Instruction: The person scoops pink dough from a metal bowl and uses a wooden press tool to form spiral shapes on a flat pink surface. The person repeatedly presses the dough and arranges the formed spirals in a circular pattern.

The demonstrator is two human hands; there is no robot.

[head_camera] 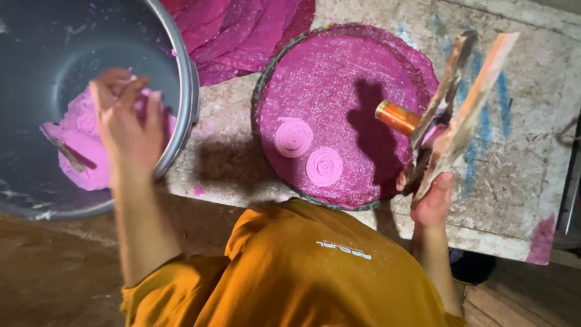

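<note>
Dough: the soft pink dough mass (pixel 85 151) lies at the bottom of the large grey metal pot (pixel 181 79), at your left.
Left hand: your left hand (pixel 124 124) reaches into the pot, fingers bent together just above the dough; blur hides whether they pinch any.
Right hand: your right hand (pixel 433 200) grips the hinged wooden two-board press with an orange cylinder (pixel 448 121), fingers wrapped round its lower end, boards spread apart.
Tray: the round magenta woven tray (pixel 339 79) carries two pink dough spirals (pixel 308 151).
Table: a worn pale table (pixel 514 181) bears pot and tray.
</note>
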